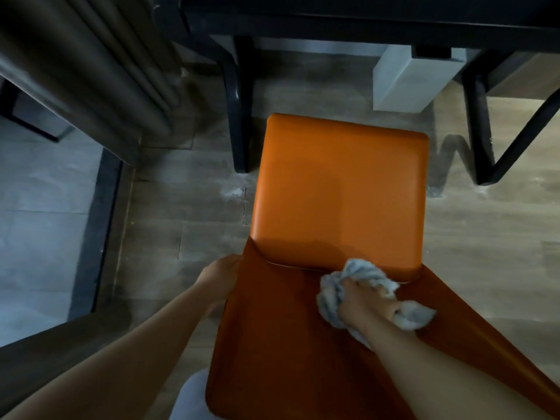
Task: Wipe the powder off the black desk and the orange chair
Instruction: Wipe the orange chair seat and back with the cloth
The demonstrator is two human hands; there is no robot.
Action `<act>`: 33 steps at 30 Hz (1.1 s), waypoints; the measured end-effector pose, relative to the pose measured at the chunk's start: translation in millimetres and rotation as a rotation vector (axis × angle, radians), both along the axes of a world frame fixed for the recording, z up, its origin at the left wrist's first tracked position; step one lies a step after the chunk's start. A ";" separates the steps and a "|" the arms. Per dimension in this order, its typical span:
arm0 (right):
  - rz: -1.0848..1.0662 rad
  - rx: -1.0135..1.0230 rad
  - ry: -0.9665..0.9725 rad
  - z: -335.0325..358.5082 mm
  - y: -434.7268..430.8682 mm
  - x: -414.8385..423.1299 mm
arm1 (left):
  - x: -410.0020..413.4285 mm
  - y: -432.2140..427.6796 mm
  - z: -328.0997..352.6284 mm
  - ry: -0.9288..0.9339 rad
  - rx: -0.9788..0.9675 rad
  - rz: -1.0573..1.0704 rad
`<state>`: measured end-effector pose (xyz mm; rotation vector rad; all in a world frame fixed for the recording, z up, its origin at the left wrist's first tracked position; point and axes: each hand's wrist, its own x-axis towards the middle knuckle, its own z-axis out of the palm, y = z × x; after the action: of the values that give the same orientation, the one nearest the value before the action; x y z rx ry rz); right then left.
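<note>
Seen from above, a smooth orange leather chair point(339, 189) stands on a grey wood-plank floor point(485, 237), its seat pointing toward the black desk point(363, 22) at the top. The right hand point(363, 304) clutches a crumpled grey-white cloth point(360, 271), pressing it on the backrest just below the seat cushion. The left hand point(219, 278) sits at the backrest's left edge, probably clasping it, though its fingers are hidden, so its hold cannot be told.

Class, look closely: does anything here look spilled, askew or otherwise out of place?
Yes. White powder lies scattered on the wooden floor left of the orange chair, by the black desk leg: spilled, and away from the cloth the right hand grips.
</note>
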<state>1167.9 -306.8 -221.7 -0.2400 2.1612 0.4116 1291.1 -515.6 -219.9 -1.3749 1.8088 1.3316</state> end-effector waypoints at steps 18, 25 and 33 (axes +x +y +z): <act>-0.096 -0.431 -0.164 25.0 -84.1 64.6 | 16.3 -2.6 8.5 0.064 0.058 -0.077; -0.057 -0.328 -0.133 28.6 -54.2 45.4 | 15.2 -9.3 13.2 0.086 0.031 -0.154; -0.085 -0.480 -0.148 33.3 -101.2 76.0 | 9.1 0.3 16.5 0.066 -0.066 -0.219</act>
<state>1243.9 -408.0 -188.3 -0.4280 2.0864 -0.1770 1300.2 -515.4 -203.4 -1.1386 1.9992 1.2247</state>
